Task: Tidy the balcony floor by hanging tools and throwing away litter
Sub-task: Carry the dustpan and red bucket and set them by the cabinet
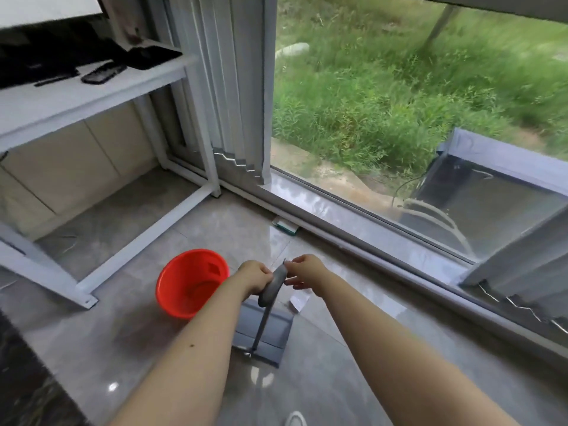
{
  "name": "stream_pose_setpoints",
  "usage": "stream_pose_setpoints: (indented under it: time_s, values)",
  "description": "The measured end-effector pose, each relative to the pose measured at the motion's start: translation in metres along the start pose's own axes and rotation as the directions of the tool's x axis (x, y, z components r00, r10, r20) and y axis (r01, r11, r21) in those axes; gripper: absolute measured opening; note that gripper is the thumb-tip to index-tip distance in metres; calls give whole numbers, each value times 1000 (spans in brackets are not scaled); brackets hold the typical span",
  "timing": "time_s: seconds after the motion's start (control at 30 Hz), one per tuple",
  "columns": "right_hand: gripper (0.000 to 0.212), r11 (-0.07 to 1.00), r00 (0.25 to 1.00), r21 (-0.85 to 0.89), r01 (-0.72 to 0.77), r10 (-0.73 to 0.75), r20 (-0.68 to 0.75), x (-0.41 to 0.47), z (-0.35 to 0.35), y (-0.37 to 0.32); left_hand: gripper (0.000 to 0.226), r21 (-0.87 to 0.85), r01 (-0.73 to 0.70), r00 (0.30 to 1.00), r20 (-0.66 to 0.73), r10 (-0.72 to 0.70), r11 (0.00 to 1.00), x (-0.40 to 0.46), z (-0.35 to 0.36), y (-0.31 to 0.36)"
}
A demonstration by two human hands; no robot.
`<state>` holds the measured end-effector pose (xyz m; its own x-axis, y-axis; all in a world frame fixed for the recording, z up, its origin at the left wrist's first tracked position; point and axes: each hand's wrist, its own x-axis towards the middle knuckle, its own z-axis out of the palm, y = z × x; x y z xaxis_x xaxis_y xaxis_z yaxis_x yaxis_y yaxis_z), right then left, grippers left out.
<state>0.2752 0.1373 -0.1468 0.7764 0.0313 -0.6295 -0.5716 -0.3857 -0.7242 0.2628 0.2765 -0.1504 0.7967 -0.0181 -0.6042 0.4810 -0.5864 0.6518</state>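
A: Grip? 
B: Left hand [254, 276] wrapped around the dustpan's grey handle [273, 285]; right hand [304, 270] pinches its top end. Pan [264, 333] rests on the tile, near centre.
A: Surroundings? 
B: Red bin [190, 284] just left; paper scrap [299, 299] right.
A: Step? 
B: Probably hanging the tool; needs a hook, none visible.

Bright daylight comes in through the large window [399, 118] and glares off the glossy floor tiles [322, 379] in white patches. Shadows are soft. The grass [430, 72] outside and the frame's edges look smeared, and straight lines bow from the wide-angle lens.
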Motion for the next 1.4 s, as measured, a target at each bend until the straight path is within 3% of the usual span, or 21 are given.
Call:
stream_pose_setpoints:
  time_s: [0.1,0.27,0.53,0.63,0.7,0.83,1.03,1.27,1.4]
  values:
    - [35,1000,997,-13,-23,23,68,25,10,-23,16,-16,2,1000,-27,-3,1000,20,-23,-9]
    - [36,995,983,13,-95,92,162,59,34,-51,21,-35,11,999,-51,-13,999,49,-57,-19]
    - [24,992,993,64,-106,103,56,117,66,-97,26,39,-23,996,-80,26,999,118,-117,-21]
    - [37,981,991,142,-133,132,17,140,76,-111,27,80,-49,997,-61,54,996,142,-141,-22]
    - [35,969,988,196,-151,151,15,152,83,-120,28,91,-58,997,-40,62,994,157,-158,-22]
    - [24,948,984,267,-175,174,25,177,92,-135,28,58,-78,996,-41,80,995,179,-181,-17]
    - [26,911,981,366,-189,189,36,219,104,-160,28,-35,-91,995,-45,90,995,218,-208,-12]
    - [17,870,981,454,-192,188,54,286,120,-181,18,-272,-6,971,-230,-59,962,280,-231,-10]
    - [45,915,959,329,-234,273,-76,318,118,-195,19,-316,78,955,-248,-161,946,317,-249,-9]
